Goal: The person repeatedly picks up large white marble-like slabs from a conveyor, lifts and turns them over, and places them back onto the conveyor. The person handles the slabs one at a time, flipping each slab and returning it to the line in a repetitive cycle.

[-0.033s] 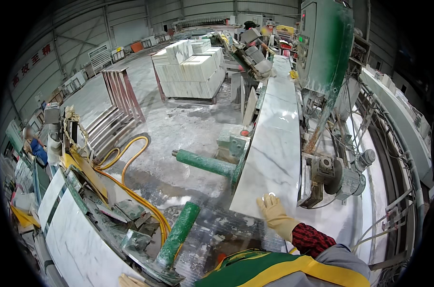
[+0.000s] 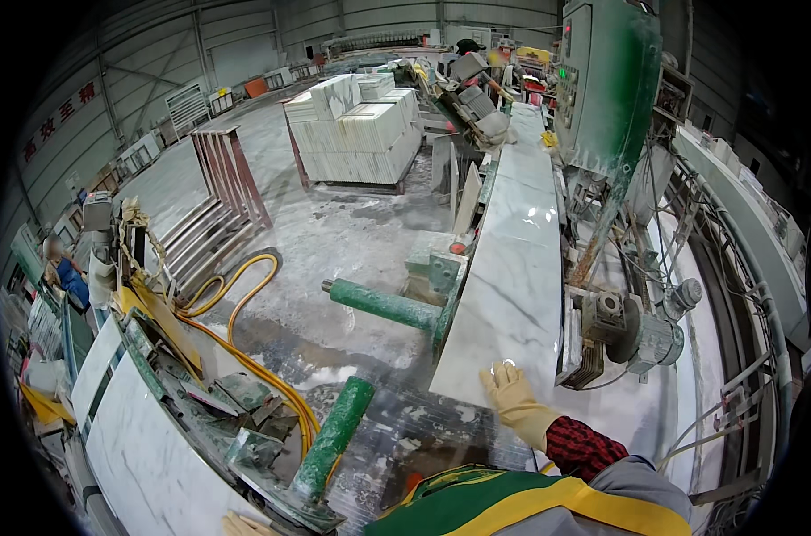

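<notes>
A long white marble slab point(image 2: 499, 304) with grey veins lies on the conveyor line to the right, its near corner pointing toward me. My right hand point(image 2: 520, 406), in a cream rubber glove, rests on its near end with fingers stretched out and open. On the left, a second white marble slab point(image 2: 155, 447) lies along another machine line. At the lower edge of the view, part of my left hand point(image 2: 245, 525) in the same kind of glove touches that slab's near edge. Its visible fingers lie flat and open; the rest is cut off.
Green rollers point(image 2: 383, 305) stick out between the two lines. A yellow hose point(image 2: 271, 384) loops over the wet floor. Beyond stand a red metal rack point(image 2: 231, 179) and stacked white tiles point(image 2: 361, 143). A motor point(image 2: 651, 344) and a green control cabinet point(image 2: 606, 89) border the right slab.
</notes>
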Tool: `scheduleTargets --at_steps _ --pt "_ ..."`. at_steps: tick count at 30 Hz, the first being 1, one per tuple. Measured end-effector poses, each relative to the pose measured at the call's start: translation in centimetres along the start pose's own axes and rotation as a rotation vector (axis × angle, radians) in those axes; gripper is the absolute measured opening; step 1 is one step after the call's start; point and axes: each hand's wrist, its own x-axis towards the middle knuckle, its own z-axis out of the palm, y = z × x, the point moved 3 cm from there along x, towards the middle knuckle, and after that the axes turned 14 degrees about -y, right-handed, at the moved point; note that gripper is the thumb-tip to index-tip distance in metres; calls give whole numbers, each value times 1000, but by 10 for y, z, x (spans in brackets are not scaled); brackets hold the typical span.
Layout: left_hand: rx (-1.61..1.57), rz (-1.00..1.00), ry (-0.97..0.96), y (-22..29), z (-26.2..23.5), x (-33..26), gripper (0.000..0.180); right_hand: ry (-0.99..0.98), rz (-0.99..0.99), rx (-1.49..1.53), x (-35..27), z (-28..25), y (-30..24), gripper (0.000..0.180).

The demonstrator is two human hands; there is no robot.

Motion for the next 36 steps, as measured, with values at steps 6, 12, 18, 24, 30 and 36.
scheduleTargets --at_steps 6,12,18,24,30,36 --pt "90 1 27 -20 14 -14 39 -40 -39 -19 8 -9 -3 69" --pt "57 -45 -151 -26 51 -19 41 -184 12 -1 7 -19 1 74" --pt "-10 -6 -86 -29 63 -20 41 -203 29 48 11 -12 8 71" --pt "-127 -67 2 -15 20 -9 38 -87 4 19 14 -10 11 67" --pt "-69 -48 68 -7 3 -17 38 -148 23 41 20 -11 11 71" --pt "32 -13 105 -9 16 -19 39 -172 37 38 15 -27 13 71"
